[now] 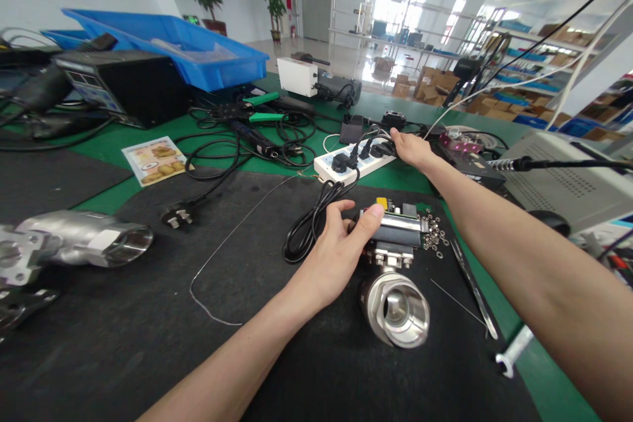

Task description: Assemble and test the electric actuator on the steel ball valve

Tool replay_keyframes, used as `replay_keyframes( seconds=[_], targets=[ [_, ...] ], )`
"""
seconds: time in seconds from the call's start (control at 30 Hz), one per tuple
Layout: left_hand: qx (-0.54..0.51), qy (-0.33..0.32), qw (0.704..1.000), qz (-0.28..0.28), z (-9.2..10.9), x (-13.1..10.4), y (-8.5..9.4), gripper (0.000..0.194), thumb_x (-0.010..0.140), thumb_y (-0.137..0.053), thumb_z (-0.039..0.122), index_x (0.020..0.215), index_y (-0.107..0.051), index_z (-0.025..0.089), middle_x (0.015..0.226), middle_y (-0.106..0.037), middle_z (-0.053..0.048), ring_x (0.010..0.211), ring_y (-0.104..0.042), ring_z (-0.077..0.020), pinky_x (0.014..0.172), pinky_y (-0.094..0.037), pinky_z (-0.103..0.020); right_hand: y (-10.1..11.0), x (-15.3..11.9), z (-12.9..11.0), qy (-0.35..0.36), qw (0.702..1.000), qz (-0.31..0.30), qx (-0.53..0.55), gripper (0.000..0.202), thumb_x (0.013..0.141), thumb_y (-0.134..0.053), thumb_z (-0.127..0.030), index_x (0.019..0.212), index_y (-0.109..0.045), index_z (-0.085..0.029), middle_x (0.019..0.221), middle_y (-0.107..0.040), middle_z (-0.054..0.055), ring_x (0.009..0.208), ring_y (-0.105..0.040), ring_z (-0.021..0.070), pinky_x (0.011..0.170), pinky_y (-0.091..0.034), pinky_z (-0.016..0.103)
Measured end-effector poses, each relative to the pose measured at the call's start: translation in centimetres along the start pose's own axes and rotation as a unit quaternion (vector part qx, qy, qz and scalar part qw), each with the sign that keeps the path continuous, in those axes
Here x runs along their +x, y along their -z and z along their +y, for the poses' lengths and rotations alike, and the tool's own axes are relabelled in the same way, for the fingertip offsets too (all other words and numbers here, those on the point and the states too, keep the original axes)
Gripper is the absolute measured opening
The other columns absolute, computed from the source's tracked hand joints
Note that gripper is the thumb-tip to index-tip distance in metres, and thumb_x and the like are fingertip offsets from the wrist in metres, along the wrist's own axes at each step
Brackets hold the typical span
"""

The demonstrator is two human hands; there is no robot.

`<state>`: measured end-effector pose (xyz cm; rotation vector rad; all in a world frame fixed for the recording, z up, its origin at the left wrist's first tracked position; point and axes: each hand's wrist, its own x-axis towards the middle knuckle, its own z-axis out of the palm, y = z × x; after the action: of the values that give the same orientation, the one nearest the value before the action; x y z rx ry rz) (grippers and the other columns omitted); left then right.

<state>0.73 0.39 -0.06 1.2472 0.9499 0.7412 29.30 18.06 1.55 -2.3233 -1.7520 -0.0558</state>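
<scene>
My left hand grips the actuator end of a motorised ball valve, thumb along the top and fingers round the far side. The valve stands on the black mat, its threaded steel mouth towards me. A yellow part and bare internals show on top of the actuator. My right hand reaches to the far end of a white power strip filled with black plugs. Its fingers are bent and partly hidden there, beside a white cable; what they hold cannot be made out. Small nuts lie scattered right of the actuator.
Tweezers and a wrench lie at right. Another steel valve body and a loose plug are at left. Behind stand a blue bin, a black box, cables and a grey instrument case.
</scene>
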Motion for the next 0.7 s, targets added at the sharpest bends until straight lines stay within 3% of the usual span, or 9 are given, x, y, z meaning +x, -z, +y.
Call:
replay_keyframes(
  seconds=[0.27, 0.5, 0.7],
  targets=[
    [-0.005, -0.002, 1.0, -0.002, -0.49, 0.15, 0.0, 0.072, 0.09, -0.056, 0.077, 0.139, -0.043, 0.028, 0.115, -0.07, -0.005, 0.108, -0.066, -0.0266, 0.091, -0.048, -0.04, -0.15, 0.05, 0.1, 0.003, 1.0, 0.006, 0.004, 0.089, 0.103, -0.008, -0.071, 0.131, -0.07, -0.012, 0.133, -0.07, 0.023, 0.13, -0.062, 0.0372, 0.107, -0.045, 0.045],
    [-0.003, 0.002, 1.0, -0.006, -0.28, 0.12, 0.05, 0.073, 0.089, -0.056, 0.077, 0.14, -0.042, 0.026, 0.116, -0.07, -0.007, 0.108, -0.066, -0.0271, 0.092, -0.048, -0.04, -0.35, 0.42, 0.37, 0.006, 1.0, -0.003, 0.016, 0.074, 0.106, -0.019, -0.066, 0.129, -0.067, -0.015, 0.133, -0.07, 0.018, 0.126, -0.065, 0.0293, 0.109, -0.045, 0.053],
    [-0.003, 0.0, 1.0, 0.001, -0.29, 0.15, 0.04, 0.074, 0.089, -0.056, 0.077, 0.14, -0.043, 0.026, 0.119, -0.07, -0.007, 0.108, -0.066, -0.0264, 0.09, -0.048, -0.039, -0.43, 0.6, 0.48, 0.008, 1.0, -0.003, 0.027, 0.07, 0.106, -0.023, -0.065, 0.128, -0.068, -0.017, 0.132, -0.071, 0.015, 0.124, -0.066, 0.0279, 0.107, -0.046, 0.053]
  ],
)
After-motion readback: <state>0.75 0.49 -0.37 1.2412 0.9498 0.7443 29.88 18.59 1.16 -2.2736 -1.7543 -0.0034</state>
